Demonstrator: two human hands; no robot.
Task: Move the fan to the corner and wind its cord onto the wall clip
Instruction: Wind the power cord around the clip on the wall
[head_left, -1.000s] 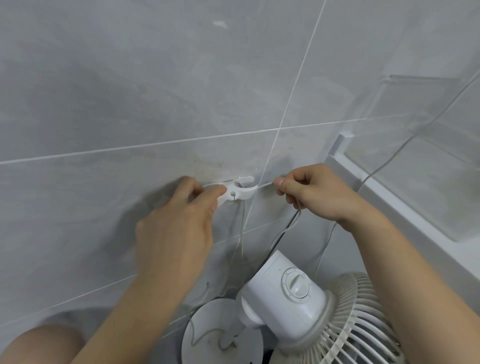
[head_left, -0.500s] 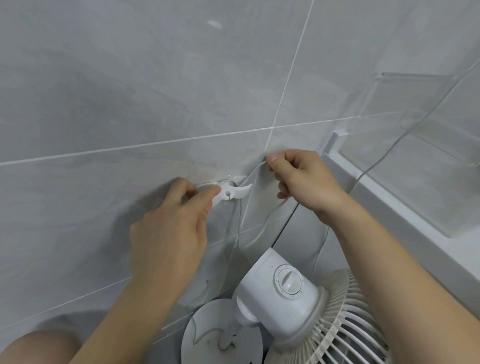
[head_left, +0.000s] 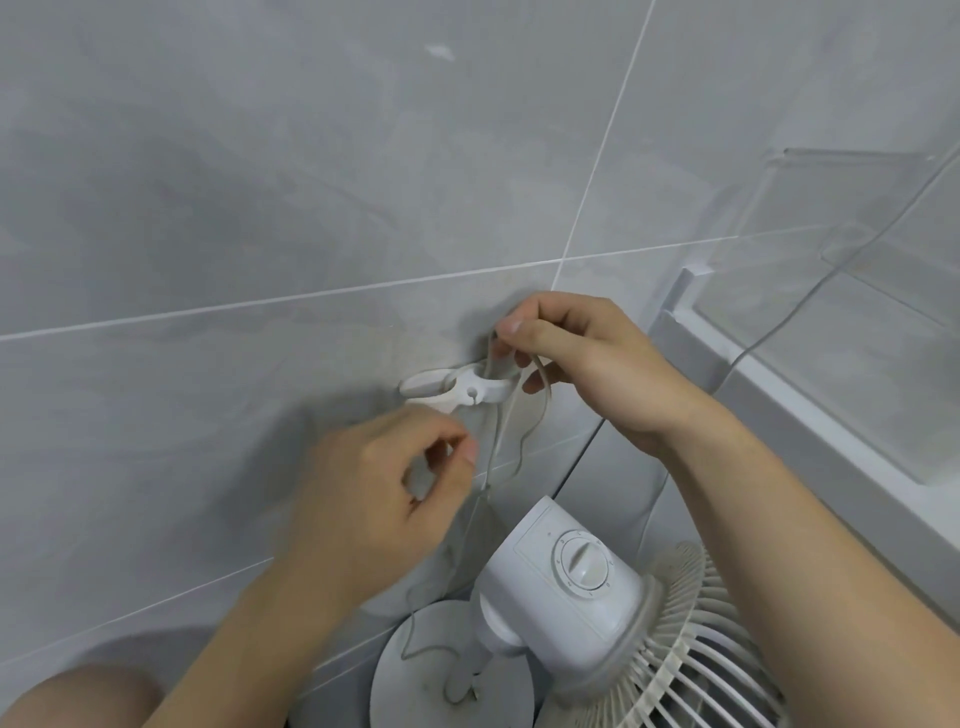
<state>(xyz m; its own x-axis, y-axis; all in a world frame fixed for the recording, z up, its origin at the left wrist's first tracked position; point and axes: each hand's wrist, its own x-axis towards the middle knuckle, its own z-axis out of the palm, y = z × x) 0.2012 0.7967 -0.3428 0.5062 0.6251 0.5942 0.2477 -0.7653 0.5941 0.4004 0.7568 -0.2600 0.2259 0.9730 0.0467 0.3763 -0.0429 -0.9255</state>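
Note:
A white fan (head_left: 566, 587) stands low against the grey tiled wall, its dial on top and its grille at the lower right. Above it a white two-armed wall clip (head_left: 457, 387) is fixed to the tile. The thin pale cord (head_left: 524, 421) loops over the clip and hangs in slack loops toward the fan's round base (head_left: 415, 670). My right hand (head_left: 587, 364) pinches the cord just above the clip's right arm. My left hand (head_left: 384, 493), blurred, is below the clip with thumb and forefinger pinched; the cord passes close by, and whether it is held I cannot tell.
A white ledge (head_left: 810, 410) runs along the right, with a clear panel (head_left: 857, 218) above it. A second thin wire (head_left: 810, 296) runs up across that panel. My knee (head_left: 78, 696) shows at the bottom left.
My left hand has let go of the clip's left arm and dropped below it. My right hand has moved left and down to the clip, bringing the cord over it in loops.

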